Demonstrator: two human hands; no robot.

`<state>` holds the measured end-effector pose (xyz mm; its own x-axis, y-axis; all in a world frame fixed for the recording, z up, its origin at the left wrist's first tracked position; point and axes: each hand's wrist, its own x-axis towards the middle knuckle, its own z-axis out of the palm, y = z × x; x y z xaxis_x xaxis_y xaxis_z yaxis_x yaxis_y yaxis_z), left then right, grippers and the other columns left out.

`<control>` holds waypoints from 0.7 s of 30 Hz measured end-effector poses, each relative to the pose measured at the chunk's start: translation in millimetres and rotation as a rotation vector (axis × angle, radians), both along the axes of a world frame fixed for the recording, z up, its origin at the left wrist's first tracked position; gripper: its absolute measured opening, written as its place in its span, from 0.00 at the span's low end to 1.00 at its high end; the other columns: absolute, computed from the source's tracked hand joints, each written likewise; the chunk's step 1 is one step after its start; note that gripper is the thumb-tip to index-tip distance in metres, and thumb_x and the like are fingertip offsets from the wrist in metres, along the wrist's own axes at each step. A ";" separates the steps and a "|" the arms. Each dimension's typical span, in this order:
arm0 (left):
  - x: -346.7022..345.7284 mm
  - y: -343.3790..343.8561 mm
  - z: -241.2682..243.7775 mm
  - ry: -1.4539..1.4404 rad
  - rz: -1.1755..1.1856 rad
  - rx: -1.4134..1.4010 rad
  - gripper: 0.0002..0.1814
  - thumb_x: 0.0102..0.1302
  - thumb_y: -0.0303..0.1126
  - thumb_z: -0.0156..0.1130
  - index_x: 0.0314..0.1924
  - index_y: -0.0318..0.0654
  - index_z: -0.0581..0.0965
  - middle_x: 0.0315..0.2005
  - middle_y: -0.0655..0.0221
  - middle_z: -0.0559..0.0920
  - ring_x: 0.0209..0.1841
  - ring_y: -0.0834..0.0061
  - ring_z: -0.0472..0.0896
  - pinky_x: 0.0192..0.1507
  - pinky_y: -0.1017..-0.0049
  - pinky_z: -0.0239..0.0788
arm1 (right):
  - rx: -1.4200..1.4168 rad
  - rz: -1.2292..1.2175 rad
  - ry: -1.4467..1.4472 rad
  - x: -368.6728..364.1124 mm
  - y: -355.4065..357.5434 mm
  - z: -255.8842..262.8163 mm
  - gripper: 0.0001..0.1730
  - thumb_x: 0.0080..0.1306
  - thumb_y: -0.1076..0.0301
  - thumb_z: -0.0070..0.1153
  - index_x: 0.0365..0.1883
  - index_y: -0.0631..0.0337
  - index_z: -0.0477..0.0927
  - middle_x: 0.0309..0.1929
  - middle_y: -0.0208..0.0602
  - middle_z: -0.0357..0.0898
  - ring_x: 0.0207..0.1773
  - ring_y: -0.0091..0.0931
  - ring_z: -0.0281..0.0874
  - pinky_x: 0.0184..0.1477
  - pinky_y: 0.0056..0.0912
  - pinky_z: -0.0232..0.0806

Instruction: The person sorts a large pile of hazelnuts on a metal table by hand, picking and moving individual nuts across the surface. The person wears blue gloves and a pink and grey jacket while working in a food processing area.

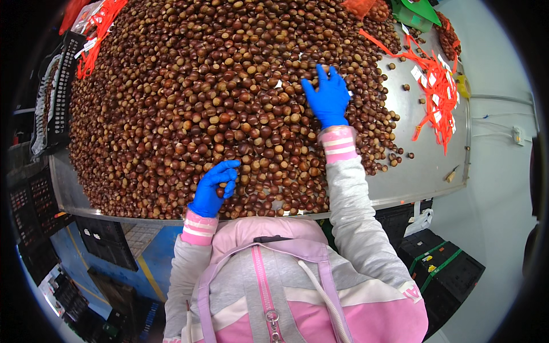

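A broad heap of chestnuts covers most of the metal table before me. My left hand, in a blue glove, is at the near edge of the heap, its fingers curled around at least one chestnut. Further out and to the right, my right hand, also blue-gloved, lies palm down over the chestnuts with its fingers spread. Nothing can be seen gripped in it. Small white scraps show among the nuts between the hands.
Orange net strips with white tags lie at the right, near a small wooden-handled tool and yellow tape. A green container and filled net bag are behind. Black crates stand below right; another crate borders the left.
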<state>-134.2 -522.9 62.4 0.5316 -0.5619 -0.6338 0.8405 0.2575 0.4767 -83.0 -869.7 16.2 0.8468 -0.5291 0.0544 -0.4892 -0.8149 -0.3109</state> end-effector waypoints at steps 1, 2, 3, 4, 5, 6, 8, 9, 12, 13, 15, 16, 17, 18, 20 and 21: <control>0.9 1.5 -0.3 0.003 -0.008 -0.001 0.22 0.63 0.24 0.54 0.58 0.29 0.72 0.31 0.71 0.77 0.23 0.82 0.70 0.22 0.82 0.58 | -0.028 0.018 -0.048 -1.2 9.5 -2.9 0.39 0.63 0.37 0.52 0.70 0.43 0.66 0.72 0.44 0.60 0.72 0.46 0.55 0.65 0.63 0.52; 1.4 1.8 -0.6 0.006 -0.017 -0.002 0.22 0.63 0.24 0.54 0.58 0.29 0.72 0.31 0.71 0.77 0.23 0.82 0.70 0.22 0.82 0.58 | -0.027 0.039 -0.039 -3.7 15.6 -2.2 0.39 0.63 0.37 0.53 0.70 0.43 0.65 0.71 0.44 0.61 0.72 0.46 0.54 0.65 0.63 0.52; 1.2 1.8 -0.8 -0.001 -0.016 -0.004 0.22 0.63 0.24 0.54 0.58 0.29 0.72 0.31 0.71 0.77 0.23 0.82 0.70 0.22 0.82 0.57 | -0.024 0.061 -0.031 -5.9 24.2 2.1 0.40 0.63 0.37 0.53 0.70 0.44 0.65 0.71 0.44 0.61 0.72 0.46 0.54 0.65 0.62 0.52; 0.9 1.6 -1.2 -0.008 -0.015 -0.007 0.22 0.63 0.24 0.55 0.58 0.29 0.72 0.31 0.71 0.77 0.23 0.82 0.70 0.22 0.82 0.57 | 0.041 0.070 -0.079 -7.4 31.0 2.2 0.41 0.63 0.38 0.53 0.70 0.45 0.64 0.70 0.44 0.62 0.72 0.46 0.54 0.65 0.62 0.51; 0.7 1.4 -1.3 -0.015 -0.015 -0.009 0.23 0.62 0.24 0.55 0.58 0.28 0.72 0.31 0.71 0.77 0.23 0.82 0.70 0.22 0.82 0.57 | 0.033 0.106 -0.088 -9.4 36.4 1.0 0.41 0.63 0.38 0.53 0.71 0.46 0.64 0.69 0.46 0.62 0.72 0.46 0.53 0.64 0.62 0.52; -0.1 1.7 -0.7 -0.014 -0.010 -0.005 0.23 0.62 0.24 0.55 0.58 0.28 0.72 0.31 0.71 0.77 0.23 0.82 0.70 0.22 0.82 0.57 | 0.080 0.137 -0.089 -10.3 44.6 2.2 0.42 0.63 0.37 0.53 0.71 0.46 0.64 0.69 0.47 0.61 0.72 0.46 0.54 0.64 0.63 0.52; 1.3 -0.8 2.1 -0.011 -0.012 -0.003 0.23 0.62 0.25 0.55 0.59 0.28 0.72 0.32 0.70 0.77 0.23 0.82 0.70 0.22 0.82 0.57 | 0.154 0.179 -0.087 -13.0 65.1 11.4 0.42 0.63 0.37 0.53 0.71 0.46 0.63 0.70 0.50 0.60 0.70 0.46 0.57 0.62 0.63 0.54; 1.0 -0.4 1.5 -0.008 -0.009 -0.012 0.24 0.62 0.24 0.55 0.59 0.28 0.72 0.32 0.70 0.77 0.23 0.82 0.70 0.22 0.82 0.57 | 0.116 0.183 -0.051 -14.6 77.3 20.0 0.41 0.63 0.38 0.54 0.71 0.47 0.64 0.71 0.50 0.57 0.69 0.46 0.59 0.62 0.62 0.54; 0.9 0.7 -1.5 -0.013 -0.013 -0.030 0.24 0.61 0.24 0.55 0.59 0.28 0.72 0.32 0.70 0.77 0.23 0.82 0.70 0.22 0.82 0.56 | 0.226 0.258 -0.081 -18.3 97.6 26.9 0.41 0.63 0.39 0.54 0.70 0.49 0.64 0.74 0.46 0.54 0.71 0.47 0.55 0.62 0.62 0.53; 1.0 0.7 -1.9 -0.022 -0.016 -0.028 0.24 0.61 0.24 0.55 0.59 0.28 0.72 0.32 0.70 0.77 0.23 0.82 0.69 0.22 0.82 0.56 | 0.183 0.271 -0.072 -20.5 105.2 28.1 0.41 0.63 0.39 0.54 0.70 0.49 0.64 0.74 0.45 0.54 0.71 0.47 0.54 0.63 0.63 0.52; 1.2 1.0 -2.8 -0.023 -0.015 -0.019 0.24 0.61 0.24 0.55 0.59 0.28 0.72 0.32 0.70 0.77 0.23 0.82 0.69 0.22 0.82 0.56 | 0.097 0.298 -0.054 -28.2 125.2 34.4 0.40 0.63 0.40 0.54 0.70 0.50 0.64 0.73 0.44 0.54 0.72 0.47 0.52 0.64 0.64 0.50; 1.3 1.3 -3.3 -0.016 -0.012 -0.012 0.24 0.61 0.24 0.55 0.59 0.28 0.72 0.32 0.70 0.77 0.23 0.82 0.70 0.22 0.82 0.56 | 0.131 0.319 -0.098 -31.4 130.4 35.7 0.39 0.64 0.41 0.54 0.69 0.50 0.65 0.73 0.44 0.55 0.73 0.47 0.50 0.65 0.66 0.47; 1.4 1.4 -3.6 -0.008 -0.008 -0.005 0.24 0.61 0.24 0.55 0.59 0.28 0.72 0.32 0.70 0.77 0.22 0.82 0.70 0.22 0.82 0.56 | 0.132 0.335 -0.116 -34.7 133.8 35.4 0.39 0.64 0.42 0.53 0.70 0.50 0.65 0.73 0.44 0.54 0.74 0.47 0.49 0.65 0.66 0.46; 1.3 1.8 -3.7 -0.009 -0.007 -0.003 0.24 0.62 0.24 0.55 0.59 0.28 0.72 0.33 0.70 0.77 0.22 0.82 0.70 0.22 0.82 0.57 | 0.134 0.353 -0.134 -37.9 137.4 34.5 0.39 0.65 0.42 0.53 0.70 0.50 0.64 0.73 0.43 0.54 0.74 0.47 0.49 0.65 0.67 0.46; 1.3 2.1 -3.7 -0.010 -0.006 0.001 0.23 0.62 0.24 0.55 0.59 0.28 0.72 0.33 0.70 0.77 0.22 0.81 0.70 0.22 0.82 0.57 | 0.138 0.381 -0.153 -44.3 139.5 37.7 0.37 0.65 0.45 0.54 0.69 0.50 0.66 0.73 0.44 0.57 0.74 0.46 0.50 0.67 0.62 0.48; 1.2 2.6 -4.4 -0.010 -0.009 -0.006 0.23 0.62 0.23 0.55 0.59 0.28 0.71 0.33 0.70 0.78 0.23 0.81 0.70 0.22 0.82 0.57 | 0.202 0.383 -0.202 -46.6 135.9 38.3 0.36 0.65 0.46 0.55 0.68 0.51 0.67 0.72 0.44 0.58 0.73 0.46 0.52 0.67 0.60 0.50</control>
